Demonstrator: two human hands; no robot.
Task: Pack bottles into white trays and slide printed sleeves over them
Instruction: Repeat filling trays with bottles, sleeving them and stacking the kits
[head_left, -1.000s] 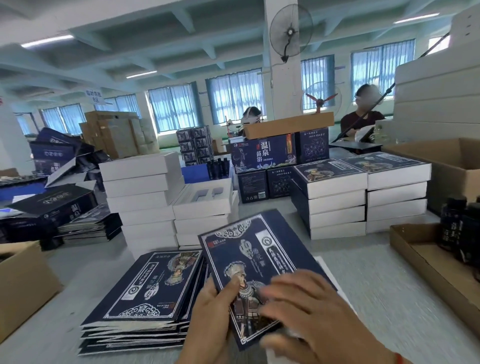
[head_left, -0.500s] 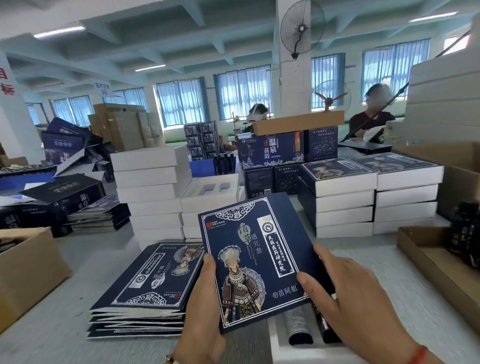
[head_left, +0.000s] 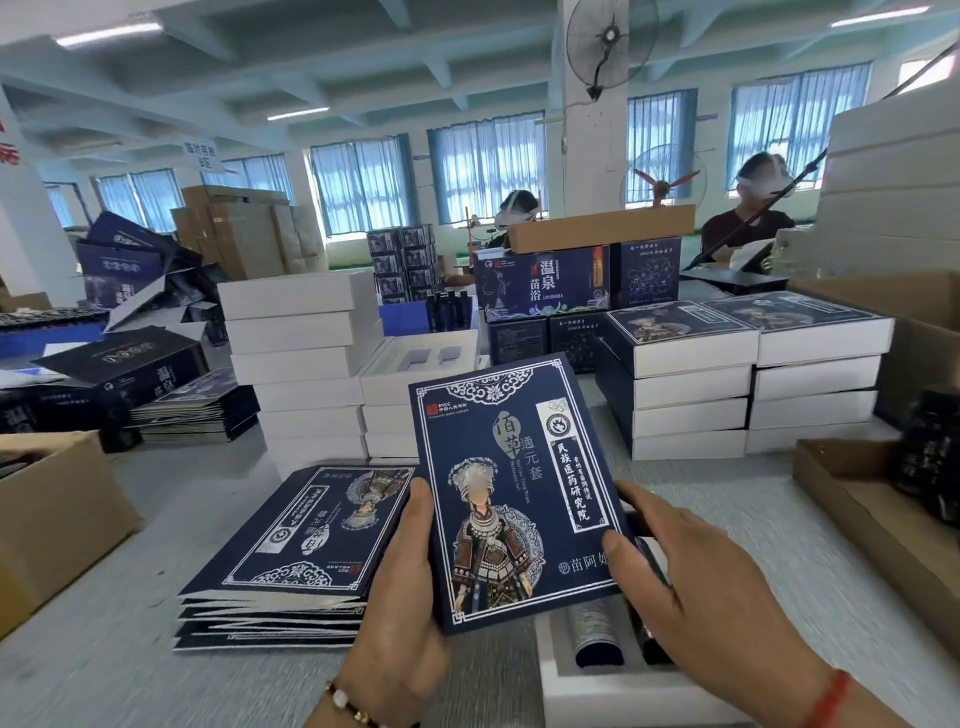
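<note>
Sleeve (head_left: 519, 488) is up higher and squarer to the camera than a moment ago.
Left hand (head_left: 400, 587) and right hand (head_left: 691, 587) pinch its side edges, above the white tray (head_left: 587, 691) holding two bottles (head_left: 595, 636).

Place: was a packing workshop.
Evidence: stacked white trays (head_left: 298, 332), printed sleeves (head_left: 291, 551), cardboard cartons (head_left: 234, 234), other seated workers (head_left: 748, 228).
</note>
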